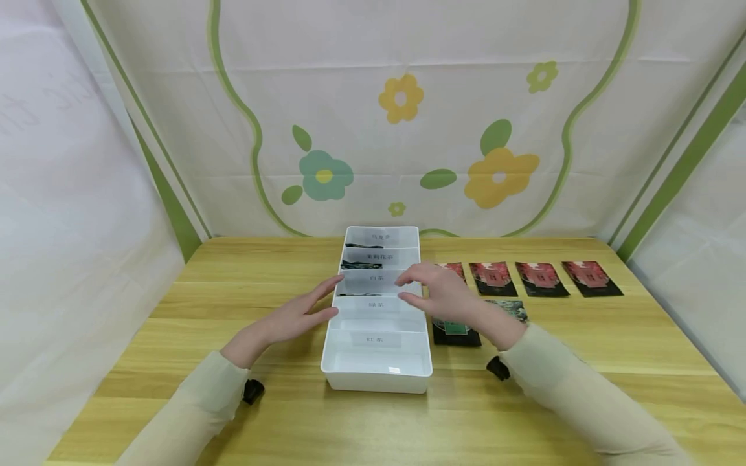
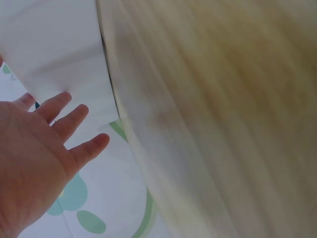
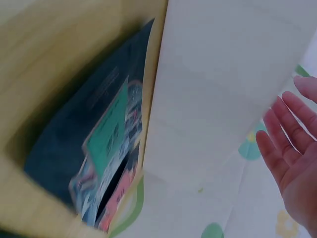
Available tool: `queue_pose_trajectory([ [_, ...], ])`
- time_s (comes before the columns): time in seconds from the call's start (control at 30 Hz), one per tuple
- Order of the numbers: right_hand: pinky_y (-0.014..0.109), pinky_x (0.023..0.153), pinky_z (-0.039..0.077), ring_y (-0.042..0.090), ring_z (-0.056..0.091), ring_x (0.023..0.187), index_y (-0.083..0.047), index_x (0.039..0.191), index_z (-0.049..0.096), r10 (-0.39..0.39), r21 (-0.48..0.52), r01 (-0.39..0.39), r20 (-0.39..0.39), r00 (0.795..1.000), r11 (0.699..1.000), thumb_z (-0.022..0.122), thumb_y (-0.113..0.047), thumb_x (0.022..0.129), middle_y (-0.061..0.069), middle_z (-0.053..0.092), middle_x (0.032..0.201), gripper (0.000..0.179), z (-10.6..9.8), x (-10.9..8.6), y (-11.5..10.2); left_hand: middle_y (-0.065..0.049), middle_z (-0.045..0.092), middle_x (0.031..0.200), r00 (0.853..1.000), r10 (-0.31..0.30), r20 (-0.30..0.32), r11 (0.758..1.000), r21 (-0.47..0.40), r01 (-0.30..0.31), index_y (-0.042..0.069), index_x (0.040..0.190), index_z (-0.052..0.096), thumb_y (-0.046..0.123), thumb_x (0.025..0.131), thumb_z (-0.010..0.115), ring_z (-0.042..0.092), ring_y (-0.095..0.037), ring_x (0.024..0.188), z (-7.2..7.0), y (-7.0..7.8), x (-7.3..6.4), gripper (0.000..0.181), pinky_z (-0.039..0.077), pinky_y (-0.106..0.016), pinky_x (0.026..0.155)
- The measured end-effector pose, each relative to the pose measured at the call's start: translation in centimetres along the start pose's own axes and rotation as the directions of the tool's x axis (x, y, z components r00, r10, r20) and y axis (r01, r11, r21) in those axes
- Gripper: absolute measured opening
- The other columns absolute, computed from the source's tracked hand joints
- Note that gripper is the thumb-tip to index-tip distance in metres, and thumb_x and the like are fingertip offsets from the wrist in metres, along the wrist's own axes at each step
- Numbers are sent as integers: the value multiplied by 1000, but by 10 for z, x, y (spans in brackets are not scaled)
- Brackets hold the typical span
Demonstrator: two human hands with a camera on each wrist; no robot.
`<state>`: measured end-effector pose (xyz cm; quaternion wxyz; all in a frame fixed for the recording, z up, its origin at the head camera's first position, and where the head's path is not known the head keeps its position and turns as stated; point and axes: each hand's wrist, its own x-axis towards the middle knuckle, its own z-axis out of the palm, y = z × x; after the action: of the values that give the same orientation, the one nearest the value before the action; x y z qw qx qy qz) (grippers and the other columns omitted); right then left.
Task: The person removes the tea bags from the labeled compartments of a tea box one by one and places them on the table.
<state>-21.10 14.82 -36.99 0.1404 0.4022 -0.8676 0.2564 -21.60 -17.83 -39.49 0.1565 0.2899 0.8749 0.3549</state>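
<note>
A long white box (image 1: 379, 383) with several labelled compartments stands in the middle of the table. Its three farther compartments hold dark sachets, among them a patterned one (image 1: 361, 265). My left hand (image 1: 294, 317) is at the box's left wall, fingers extended; whether the fingertips touch it I cannot tell. Over the right rim reaches my right hand (image 1: 445, 294), fingers loosely bent and nothing seen between them. Below that hand lies a dark sachet with a green label (image 1: 457, 329), also large in the right wrist view (image 3: 106, 129). Another green patterned sachet (image 1: 514, 309) is partly hidden by the right forearm.
Red-and-black sachets lie in a row at the back right, such as the middle one (image 1: 542, 279) and the rightmost one (image 1: 591, 278); the leftmost is partly behind my right hand. A flowered white cloth (image 1: 361, 103) hangs behind the wooden table (image 1: 245, 265).
</note>
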Motion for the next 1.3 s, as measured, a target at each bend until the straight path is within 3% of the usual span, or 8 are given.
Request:
queue_pose_trajectory([
  [0.2, 34, 79, 52, 13, 62, 96, -14, 108, 70, 40, 21, -43, 115, 993, 999, 68, -24, 93, -3, 67, 103, 18, 22, 17, -5, -3, 25, 157, 1000, -23, -2, 1000, 17, 23, 38, 155, 14, 50, 99, 48, 30, -30, 140, 0, 0, 0, 66, 26, -58, 108],
  [0.5, 32, 80, 51, 11, 63, 89, -12, 104, 72, 29, -5, -29, 144, 989, 1000, 68, -25, 93, -4, 69, 97, 17, 40, 31, -6, -3, 26, 157, 1000, -24, -2, 1000, 13, 24, 38, 155, 15, 50, 99, 48, 29, -28, 140, 1, 1, 0, 66, 25, -57, 109],
  [0.9, 27, 75, 51, 8, 63, 80, -12, 95, 73, 35, 38, -39, 91, 995, 999, 71, -16, 91, -4, 69, 88, 6, 44, 32, -5, -2, 24, 158, 1000, -23, -6, 1000, 7, 23, 37, 155, 15, 46, 101, 48, 28, -27, 141, 1, 2, 1, 65, 25, -56, 109],
  [1.3, 25, 72, 52, 8, 63, 79, -11, 95, 73, 56, 74, -55, -4, 998, 996, 70, -12, 91, -2, 70, 91, 5, 45, 29, -5, -4, 26, 157, 999, -35, -9, 999, 18, 35, 37, 156, 15, 45, 101, 49, 29, -29, 140, 1, 2, 0, 65, 25, -56, 109],
])
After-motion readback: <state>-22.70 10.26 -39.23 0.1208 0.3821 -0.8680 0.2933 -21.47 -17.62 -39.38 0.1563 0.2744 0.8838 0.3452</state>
